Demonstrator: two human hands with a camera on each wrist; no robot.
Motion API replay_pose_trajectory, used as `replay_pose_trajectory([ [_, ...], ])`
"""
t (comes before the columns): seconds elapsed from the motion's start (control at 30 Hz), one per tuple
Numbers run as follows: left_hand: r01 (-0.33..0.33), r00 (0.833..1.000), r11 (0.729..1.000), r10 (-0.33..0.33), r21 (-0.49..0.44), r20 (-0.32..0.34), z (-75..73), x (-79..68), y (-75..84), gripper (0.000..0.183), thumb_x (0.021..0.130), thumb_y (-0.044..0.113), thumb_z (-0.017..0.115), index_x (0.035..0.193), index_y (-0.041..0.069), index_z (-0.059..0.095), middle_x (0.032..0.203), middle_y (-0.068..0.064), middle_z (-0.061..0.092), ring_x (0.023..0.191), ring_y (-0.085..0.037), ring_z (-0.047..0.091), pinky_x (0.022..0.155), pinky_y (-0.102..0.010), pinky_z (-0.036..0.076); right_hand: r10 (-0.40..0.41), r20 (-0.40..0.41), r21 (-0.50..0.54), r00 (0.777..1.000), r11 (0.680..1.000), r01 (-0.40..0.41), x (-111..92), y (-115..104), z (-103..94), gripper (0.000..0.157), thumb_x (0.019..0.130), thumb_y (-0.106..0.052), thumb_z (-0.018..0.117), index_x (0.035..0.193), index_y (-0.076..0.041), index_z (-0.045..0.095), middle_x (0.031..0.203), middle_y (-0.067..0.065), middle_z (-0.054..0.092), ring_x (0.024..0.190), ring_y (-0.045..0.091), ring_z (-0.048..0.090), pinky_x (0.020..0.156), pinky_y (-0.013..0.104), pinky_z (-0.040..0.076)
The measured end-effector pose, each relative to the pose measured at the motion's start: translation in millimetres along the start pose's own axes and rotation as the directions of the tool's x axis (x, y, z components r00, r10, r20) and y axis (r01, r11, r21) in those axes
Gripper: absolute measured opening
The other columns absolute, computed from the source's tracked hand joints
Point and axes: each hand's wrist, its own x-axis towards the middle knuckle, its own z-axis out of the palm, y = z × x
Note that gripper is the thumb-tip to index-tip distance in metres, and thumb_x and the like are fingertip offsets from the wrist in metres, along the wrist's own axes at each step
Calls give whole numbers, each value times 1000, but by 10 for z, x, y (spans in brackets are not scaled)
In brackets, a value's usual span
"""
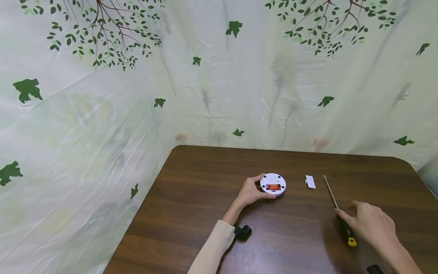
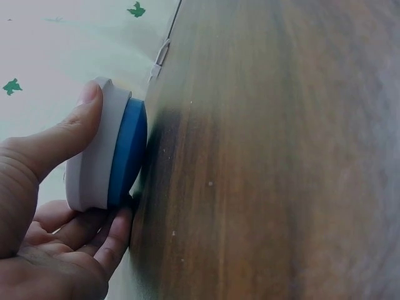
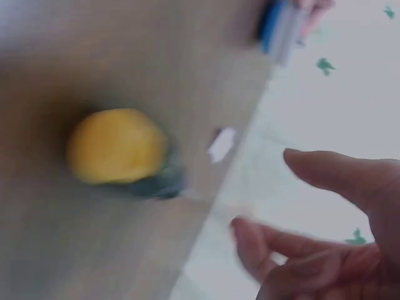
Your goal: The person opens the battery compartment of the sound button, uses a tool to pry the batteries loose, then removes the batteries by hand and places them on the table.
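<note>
A round white device with a blue underside is gripped at its rim by my left hand, thumb on one side and fingers on the other. Its white face is turned up, and red-and-gold batteries show in an uncovered compartment. On the right lies a screwdriver with a black handle, a yellow end and a long metal shaft pointing away from me. My right hand hovers by the handle, with thumb and forefinger apart and nothing between them in the right wrist view.
A small white battery cover lies on the brown wooden table between device and screwdriver. Leaf-patterned cloth hangs behind the table and along its left side. A black wrist camera sits at my left sleeve.
</note>
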Motion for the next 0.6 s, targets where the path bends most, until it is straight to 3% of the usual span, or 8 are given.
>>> replay_pose_trajectory([
  [0.13,0,1000,1000,0,-3,-2,-16,-11,-2,82,72,22,97,144,5,60,133,-12,71,102,-1,64,86,-15,52,-160,-76,147,984,974,170,170,-296,15,53,99,-46,68,125,0,71,83,4,72,63,11,56,51,30,41],
  [0.27,-10,1000,1000,10,-3,-5,-29,-12,-12,80,72,22,97,142,5,61,131,-11,72,101,0,64,85,-15,51,-252,-142,357,957,889,287,417,-610,234,36,99,-31,72,126,-8,73,93,9,76,72,10,61,57,26,44],
  [0.43,-37,999,999,37,-6,5,-24,-4,-32,76,74,22,96,141,8,63,128,-9,73,98,0,63,83,-15,51,-262,-144,543,954,785,298,715,-863,553,32,99,-22,72,125,-4,74,115,18,77,86,10,65,68,22,49],
  [0.6,-57,998,998,57,-20,17,-25,-9,-31,75,74,20,96,141,7,63,127,-8,73,99,0,63,83,-16,52,-192,-98,642,977,738,209,828,-951,750,34,98,-23,73,124,-1,74,104,19,76,77,5,53,67,22,43],
])
